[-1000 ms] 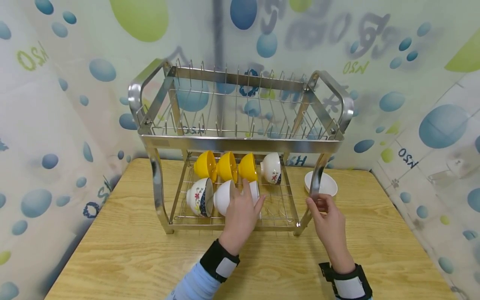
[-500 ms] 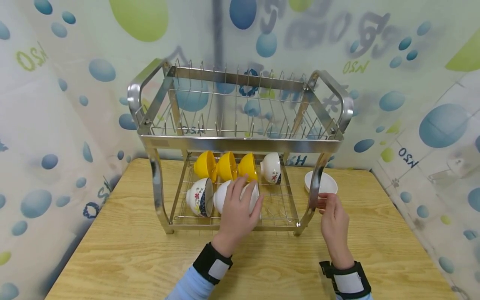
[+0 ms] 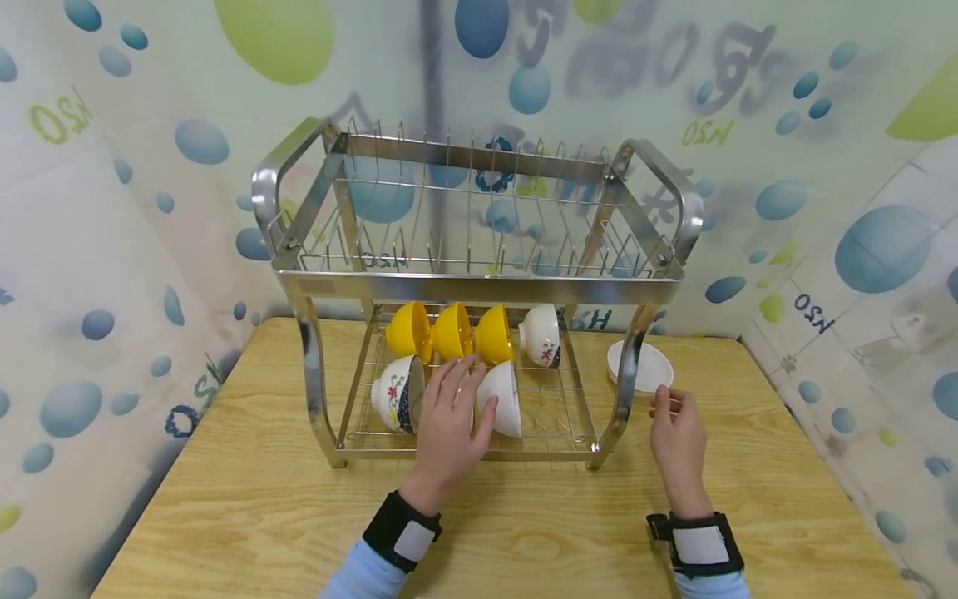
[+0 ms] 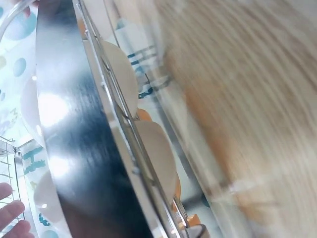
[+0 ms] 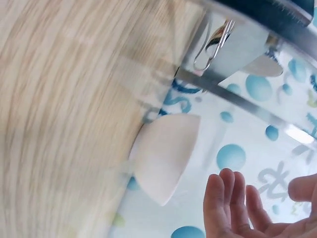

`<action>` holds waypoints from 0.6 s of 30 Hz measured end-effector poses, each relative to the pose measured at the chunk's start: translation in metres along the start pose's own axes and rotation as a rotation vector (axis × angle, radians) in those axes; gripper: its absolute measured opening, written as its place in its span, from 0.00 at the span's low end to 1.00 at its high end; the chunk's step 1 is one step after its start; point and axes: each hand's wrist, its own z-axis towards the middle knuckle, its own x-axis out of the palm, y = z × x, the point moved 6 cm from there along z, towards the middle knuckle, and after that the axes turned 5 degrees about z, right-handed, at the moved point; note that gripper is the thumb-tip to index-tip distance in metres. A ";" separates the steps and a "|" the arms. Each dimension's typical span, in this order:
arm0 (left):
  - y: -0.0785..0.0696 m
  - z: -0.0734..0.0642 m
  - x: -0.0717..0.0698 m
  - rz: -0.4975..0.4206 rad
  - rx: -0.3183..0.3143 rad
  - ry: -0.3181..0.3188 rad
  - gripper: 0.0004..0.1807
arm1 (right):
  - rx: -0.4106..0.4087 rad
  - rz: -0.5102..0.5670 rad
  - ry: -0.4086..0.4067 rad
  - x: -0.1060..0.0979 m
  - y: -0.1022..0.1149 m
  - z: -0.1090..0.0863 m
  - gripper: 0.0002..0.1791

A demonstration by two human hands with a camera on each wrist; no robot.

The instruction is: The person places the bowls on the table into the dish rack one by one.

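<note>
In the head view my left hand hovers over the front row of a steel dish rack's lower shelf, its fingers loosely spread. It covers most of a white bowl between a flowered bowl on the left and a plain white bowl on the right; contact cannot be told. Its fingertips show at the corner of the left wrist view. My right hand holds nothing, fingers relaxed, just in front of a white bowl on the table. The right wrist view shows that bowl apart from the fingers.
The two-tier dish rack stands on a wooden table. At the back of its lower shelf are three yellow bowls and a flowered white bowl. A patterned curtain hangs behind.
My left hand has drawn left from the right-hand white bowl, uncovering it. My right hand has left the rack's right leg and moved right, nearer the bowl on the table.
</note>
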 end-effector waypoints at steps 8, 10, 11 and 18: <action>0.007 -0.002 -0.007 -0.017 0.007 -0.053 0.20 | 0.072 0.022 -0.039 -0.005 -0.021 0.020 0.25; 0.009 -0.003 -0.009 -0.036 0.005 -0.075 0.19 | 0.094 0.040 -0.033 -0.005 -0.027 0.024 0.24; 0.010 -0.003 -0.010 -0.045 0.005 -0.086 0.19 | 0.107 0.051 -0.029 -0.005 -0.030 0.026 0.24; 0.024 -0.005 -0.014 -0.096 -0.053 -0.109 0.18 | 0.210 0.062 0.021 0.000 -0.047 0.041 0.26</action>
